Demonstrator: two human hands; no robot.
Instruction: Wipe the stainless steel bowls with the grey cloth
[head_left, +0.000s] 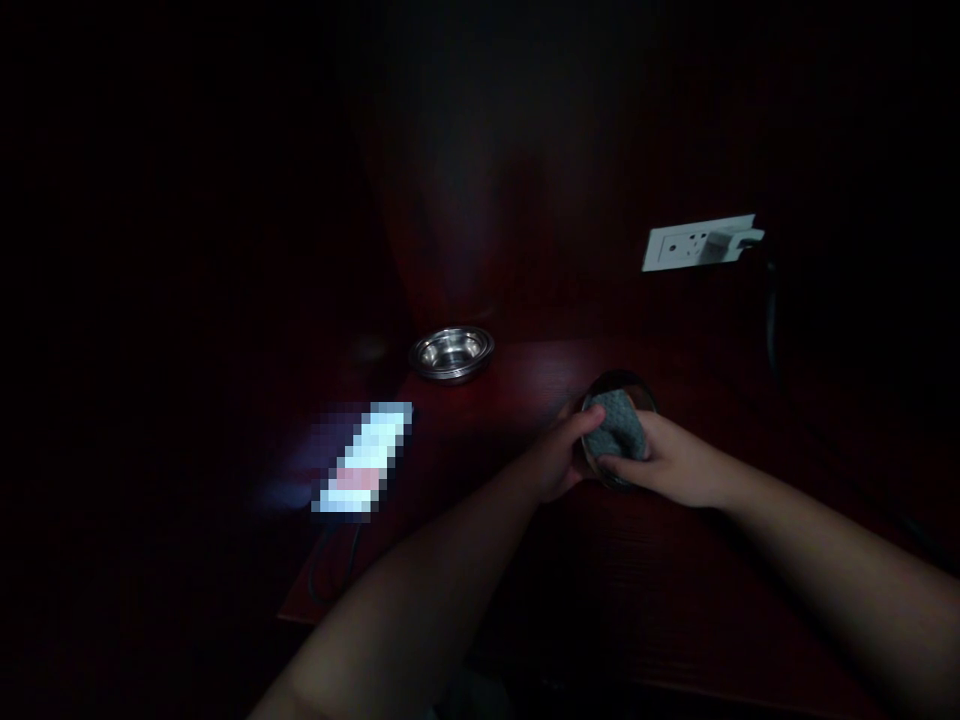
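A round dark bowl-like vessel [649, 392] with a thin shiny rim is between my two hands, mostly hidden by them. My left hand [559, 462] wraps its left side, with the thumb over the rim. A grey textured cloth [616, 424] lies bunched over the vessel's opening. On the right, my right hand [675, 462] pinches this cloth, its thumb along the lower edge and its other fingers hidden behind. Whether the cloth is a folded rag or a soft pad, I cannot tell.
Stacked metal bowls [451, 355] sit on the dark red tabletop [525, 370] further back. To the left lies a lit phone-like screen [366, 460], blurred out, with a thin cable [352, 560]. A wall socket [701, 243] holds a plug with a black cord [772, 320]. Surroundings are very dark.
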